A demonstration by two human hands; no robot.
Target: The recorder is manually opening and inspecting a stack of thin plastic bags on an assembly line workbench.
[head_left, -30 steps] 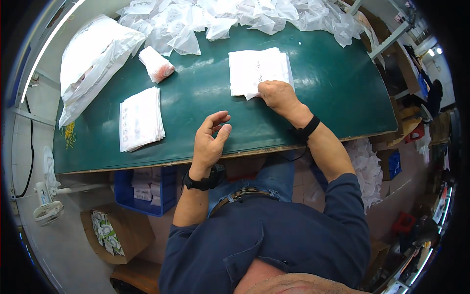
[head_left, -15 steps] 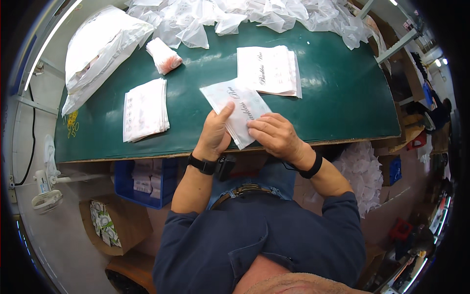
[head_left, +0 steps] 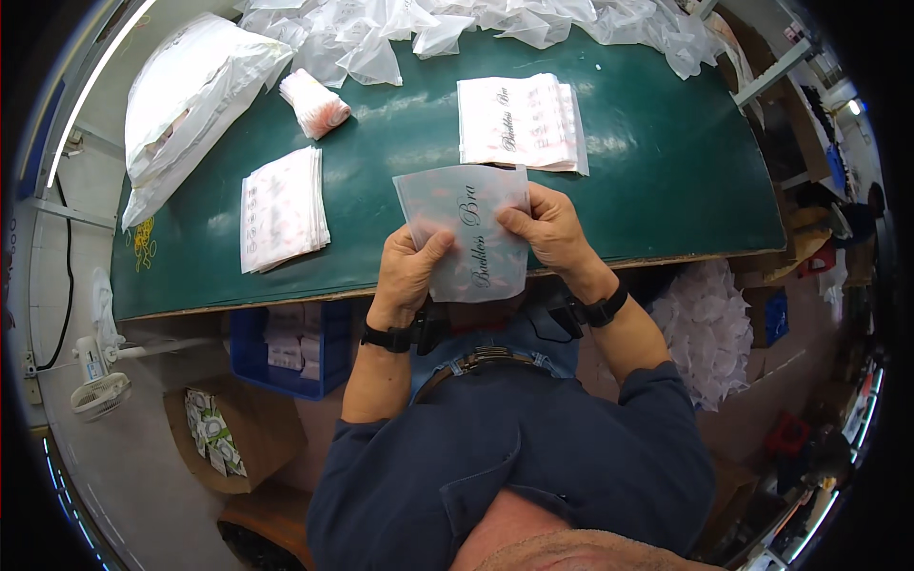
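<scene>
Between my two hands is a frosted plastic pouch with dark lettering and reddish shapes showing through it. My left hand pinches its left side, thumb on the front face. On its right edge my right hand has a grip, the thumb also lying on the front. The pouch is held up near the table's front edge. Beyond it lies a stack of similar pouches. To the left rests another stack of pouches, and behind that a small pinkish-white bundle.
The green table has crumpled translucent bags along its back. A large white sack leans at the left, beside yellow rubber bands. Underneath stand a blue crate and a carton; a pile of bags is at the right.
The pouch has turned from slanted to nearly upright, facing me. My right hand has moved from its lower part up to its right edge.
</scene>
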